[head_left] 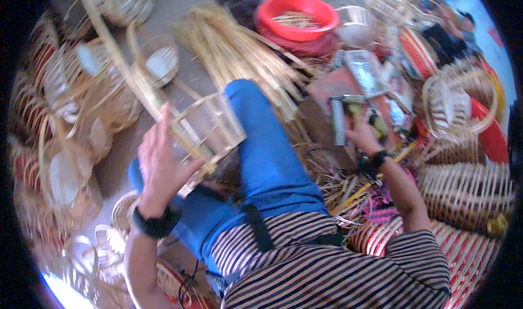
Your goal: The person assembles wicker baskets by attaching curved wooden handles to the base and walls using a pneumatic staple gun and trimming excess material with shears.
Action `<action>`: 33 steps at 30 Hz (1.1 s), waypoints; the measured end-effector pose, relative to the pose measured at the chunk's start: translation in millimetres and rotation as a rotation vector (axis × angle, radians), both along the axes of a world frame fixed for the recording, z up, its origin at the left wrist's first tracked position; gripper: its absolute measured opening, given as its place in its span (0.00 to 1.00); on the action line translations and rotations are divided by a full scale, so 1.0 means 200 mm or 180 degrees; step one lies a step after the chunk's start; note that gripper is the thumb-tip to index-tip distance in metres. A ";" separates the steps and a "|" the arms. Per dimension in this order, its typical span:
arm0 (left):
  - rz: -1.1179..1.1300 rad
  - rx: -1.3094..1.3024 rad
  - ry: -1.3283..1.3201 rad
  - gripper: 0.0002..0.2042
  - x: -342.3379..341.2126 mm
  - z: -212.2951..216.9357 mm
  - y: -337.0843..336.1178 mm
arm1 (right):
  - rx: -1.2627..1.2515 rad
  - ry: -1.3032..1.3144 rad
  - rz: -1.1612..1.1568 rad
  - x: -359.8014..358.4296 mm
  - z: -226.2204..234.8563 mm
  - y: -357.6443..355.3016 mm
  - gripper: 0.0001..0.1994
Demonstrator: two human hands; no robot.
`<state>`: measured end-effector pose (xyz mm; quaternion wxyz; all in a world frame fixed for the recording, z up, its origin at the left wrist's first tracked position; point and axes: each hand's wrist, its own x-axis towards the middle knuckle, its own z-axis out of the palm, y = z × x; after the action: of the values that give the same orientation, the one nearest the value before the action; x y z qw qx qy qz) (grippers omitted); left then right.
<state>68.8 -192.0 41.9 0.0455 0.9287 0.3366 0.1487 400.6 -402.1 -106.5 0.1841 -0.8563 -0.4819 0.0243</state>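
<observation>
A small open-sided wooden basket (239, 132) rests tilted across my knees, with slats around it and a long pale strip (122, 64) rising from its side to the upper left. My left hand (160, 159) lies along the near side of this basket, thumb over its edge, holding it. Out to the right, my right hand (362, 129) is closed around a metal tool shaped like a staple gun (338, 123), apart from the basket. Motion blur hides the tool's finer parts.
A bundle of split strips (239, 53) lies on the floor ahead. Beyond it stands a red basin (297, 7) with short sticks inside. Woven baskets (65, 173) crowd the left; more baskets (463, 194) stand at the right. Scrap strips (332, 181) litter the floor beside my right thigh.
</observation>
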 end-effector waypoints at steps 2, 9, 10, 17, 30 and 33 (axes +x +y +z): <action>-0.0080 -0.0016 -0.0014 0.49 0.03 0.02 0.01 | -0.0476 -0.0325 -0.0612 0.21 -0.13 -0.17 0.15; -0.0066 -0.0206 0.0000 0.50 0.04 -0.07 0.06 | -0.1725 -0.0078 -0.1556 0.46 -0.40 -0.45 0.14; -0.0077 -0.0197 -0.0029 0.50 0.04 -0.08 0.07 | -0.1759 -0.0054 -0.1591 0.48 -0.39 -0.46 0.14; -0.0098 -0.0261 -0.0046 0.50 0.08 -0.08 0.09 | -0.0921 0.0469 -0.1553 0.49 -0.23 -0.53 0.13; -0.0078 -0.0189 -0.0077 0.52 0.10 -0.07 0.10 | -0.0373 0.2915 0.1076 -0.55 0.73 0.14 0.14; -0.0069 -0.0197 -0.0156 0.51 0.10 -0.07 0.08 | -0.0136 0.2684 0.1614 -0.68 0.73 0.22 0.13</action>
<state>87.9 -175.6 28.7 0.0840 0.9266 0.3297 0.1603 265.2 -357.3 39.1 0.3338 -0.6313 -0.5580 0.4227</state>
